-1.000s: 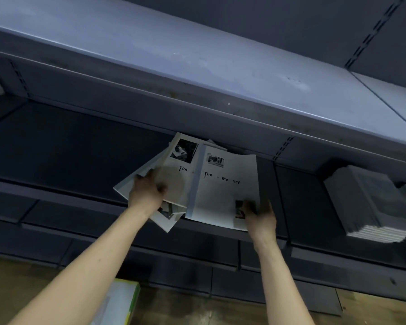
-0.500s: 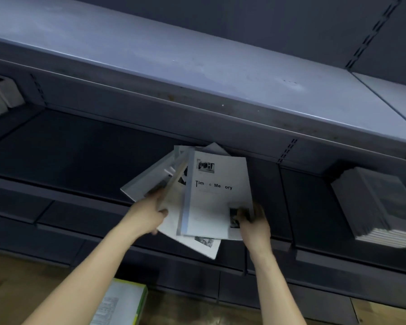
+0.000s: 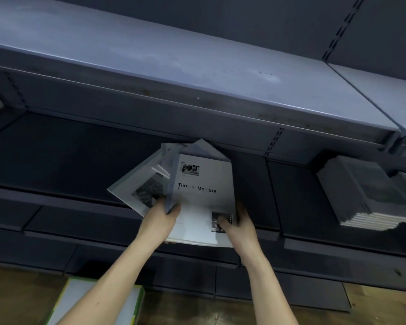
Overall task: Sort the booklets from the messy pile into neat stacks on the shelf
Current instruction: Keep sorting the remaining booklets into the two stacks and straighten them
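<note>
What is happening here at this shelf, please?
A person is gathering a messy pile of booklets on the dark shelf. The left hand and the right hand both grip the top booklet. A neat stack already lies further right.

Two hands (image 3: 159, 219), one fanned pile of booklets (image 3: 202, 195), one neat stack (image 3: 366, 195), two shelves (image 3: 150, 66)

the fingers of the left hand (image 3: 161, 219) are hidden behind the fanned booklets (image 3: 164, 181); only the thumb shows. the lower booklets are mostly covered by the top booklet (image 3: 204, 198), whose title letters are partly unreadable. the stack (image 3: 370, 198) at right and the box (image 3: 80, 299) below are cut off by the picture's edge.
</note>
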Available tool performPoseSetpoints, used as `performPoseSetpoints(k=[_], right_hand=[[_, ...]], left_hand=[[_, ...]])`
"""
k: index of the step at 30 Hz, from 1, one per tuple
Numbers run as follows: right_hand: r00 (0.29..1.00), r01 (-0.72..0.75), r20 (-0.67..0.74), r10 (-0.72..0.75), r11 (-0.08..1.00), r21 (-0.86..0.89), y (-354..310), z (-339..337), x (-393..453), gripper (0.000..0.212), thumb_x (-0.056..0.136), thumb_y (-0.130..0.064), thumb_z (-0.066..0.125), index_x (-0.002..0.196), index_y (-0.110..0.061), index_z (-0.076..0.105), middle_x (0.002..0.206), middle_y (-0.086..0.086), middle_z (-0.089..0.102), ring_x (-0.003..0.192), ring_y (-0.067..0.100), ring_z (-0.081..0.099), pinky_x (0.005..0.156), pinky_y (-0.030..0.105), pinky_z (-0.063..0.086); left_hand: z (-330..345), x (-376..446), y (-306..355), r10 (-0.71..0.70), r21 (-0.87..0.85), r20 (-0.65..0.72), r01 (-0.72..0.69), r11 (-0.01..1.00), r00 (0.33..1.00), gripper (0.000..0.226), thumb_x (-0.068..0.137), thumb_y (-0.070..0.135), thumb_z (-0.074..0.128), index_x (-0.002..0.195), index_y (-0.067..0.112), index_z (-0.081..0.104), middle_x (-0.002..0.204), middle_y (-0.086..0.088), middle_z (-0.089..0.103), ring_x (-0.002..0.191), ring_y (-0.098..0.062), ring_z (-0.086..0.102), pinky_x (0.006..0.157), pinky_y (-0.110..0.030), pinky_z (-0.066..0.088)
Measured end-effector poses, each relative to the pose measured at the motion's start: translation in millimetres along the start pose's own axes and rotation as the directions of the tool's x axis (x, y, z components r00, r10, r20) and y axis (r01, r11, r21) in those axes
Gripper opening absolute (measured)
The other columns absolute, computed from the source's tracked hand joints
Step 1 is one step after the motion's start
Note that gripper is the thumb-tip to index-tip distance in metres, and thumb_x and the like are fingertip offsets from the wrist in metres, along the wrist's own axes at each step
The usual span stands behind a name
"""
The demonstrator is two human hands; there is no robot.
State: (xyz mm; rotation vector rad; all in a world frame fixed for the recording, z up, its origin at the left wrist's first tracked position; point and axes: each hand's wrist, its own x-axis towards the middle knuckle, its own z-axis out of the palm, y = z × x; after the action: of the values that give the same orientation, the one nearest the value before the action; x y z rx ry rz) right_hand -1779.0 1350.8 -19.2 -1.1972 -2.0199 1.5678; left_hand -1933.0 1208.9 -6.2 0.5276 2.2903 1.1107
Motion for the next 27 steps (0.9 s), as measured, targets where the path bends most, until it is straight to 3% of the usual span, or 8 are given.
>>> performPoseSetpoints(k=[3,5,7,11,15,19,23,27], right_hand=[[0.995,-0.055,0.086,0.049,0.996,0.066,2,-12,-1,0.035,0.093,-0.022,0.068,0.118,-0.040,0.050,0.106,-0.031,0.056,0.095,-0.010,0.054,0.076,0.009,0.042],[0.995,-0.050,0.084,0.046,0.997,0.056,3,-16,-2,0.029,0.096,-0.027,0.065,0.122,-0.034,0.055,0.109,-0.024,0.061,0.102,-0.006,0.058,0.083,0.010,0.043],[1.000,-0.024,0.010,0.023,0.999,0.048,4,-18,-3,0.033,0.096,-0.026,0.064,0.128,-0.028,0.057,0.115,-0.017,0.065,0.112,0.006,0.061,0.093,0.021,0.046],[0.989,0.085,-0.125,-0.085,0.996,-0.004,1,-28,-8,0.030,0.092,-0.020,0.069,0.118,-0.030,0.058,0.106,-0.016,0.069,0.099,0.000,0.066,0.078,0.013,0.049],[0.963,0.180,-0.196,-0.183,0.983,-0.034,-7,-37,-15,0.032,0.092,-0.011,0.068,0.107,-0.035,0.053,0.099,-0.017,0.067,0.086,-0.018,0.061,0.067,0.002,0.045],[0.941,0.249,-0.241,-0.236,0.968,0.026,-13,-40,-22,0.035,0.094,-0.007,0.066,0.102,-0.038,0.052,0.100,-0.018,0.067,0.091,-0.016,0.062,0.071,0.002,0.046],[0.927,0.292,-0.262,-0.269,0.955,0.056,-21,-44,-15,0.031,0.097,-0.009,0.062,0.113,-0.033,0.050,0.104,-0.017,0.066,0.096,-0.014,0.061,0.075,0.003,0.046],[0.953,0.254,-0.172,-0.248,0.967,0.012,-15,-42,-3,0.038,0.097,-0.016,0.063,0.125,-0.025,0.040,0.113,-0.018,0.060,0.098,-0.020,0.056,0.076,0.002,0.045]], left_hand=[[4,-1,2,0.025,-0.094,0.019,-0.023,0.995,1.000,0.032,0.098,0.026,0.056,0.125,0.011,0.047,0.103,0.003,0.058,0.097,-0.019,0.056,0.081,-0.027,0.042],[6,-4,6,0.060,-0.125,0.051,-0.053,0.991,0.997,0.029,0.098,0.019,0.056,0.123,0.012,0.044,0.098,0.010,0.052,0.096,-0.015,0.053,0.082,-0.025,0.040],[8,-5,11,0.102,-0.119,0.077,-0.093,0.989,0.992,0.029,0.098,0.017,0.056,0.124,0.014,0.044,0.102,0.007,0.055,0.095,-0.012,0.055,0.078,-0.022,0.042],[16,-3,17,0.125,-0.126,0.085,-0.114,0.985,0.989,0.034,0.097,0.009,0.056,0.126,0.018,0.041,0.119,0.002,0.057,0.115,-0.018,0.056,0.096,-0.031,0.046],[27,-6,25,0.168,-0.142,0.027,-0.162,0.977,0.985,0.044,0.098,0.007,0.051,0.137,0.020,0.036,0.124,0.005,0.052,0.115,-0.015,0.053,0.092,-0.026,0.042],[30,-10,31,0.240,-0.191,-0.027,-0.241,0.952,0.970,0.046,0.098,0.008,0.051,0.138,0.024,0.034,0.120,0.011,0.055,0.105,-0.005,0.054,0.095,-0.028,0.043],[32,-9,37,0.262,-0.256,-0.053,-0.266,0.929,0.964,0.041,0.099,0.013,0.051,0.134,0.027,0.034,0.114,0.021,0.055,0.110,-0.004,0.055,0.095,-0.027,0.041],[40,-5,35,0.254,-0.232,-0.018,-0.252,0.940,0.967,0.034,0.101,0.022,0.050,0.133,0.026,0.037,0.125,0.011,0.056,0.116,-0.006,0.054,0.094,-0.027,0.040]])
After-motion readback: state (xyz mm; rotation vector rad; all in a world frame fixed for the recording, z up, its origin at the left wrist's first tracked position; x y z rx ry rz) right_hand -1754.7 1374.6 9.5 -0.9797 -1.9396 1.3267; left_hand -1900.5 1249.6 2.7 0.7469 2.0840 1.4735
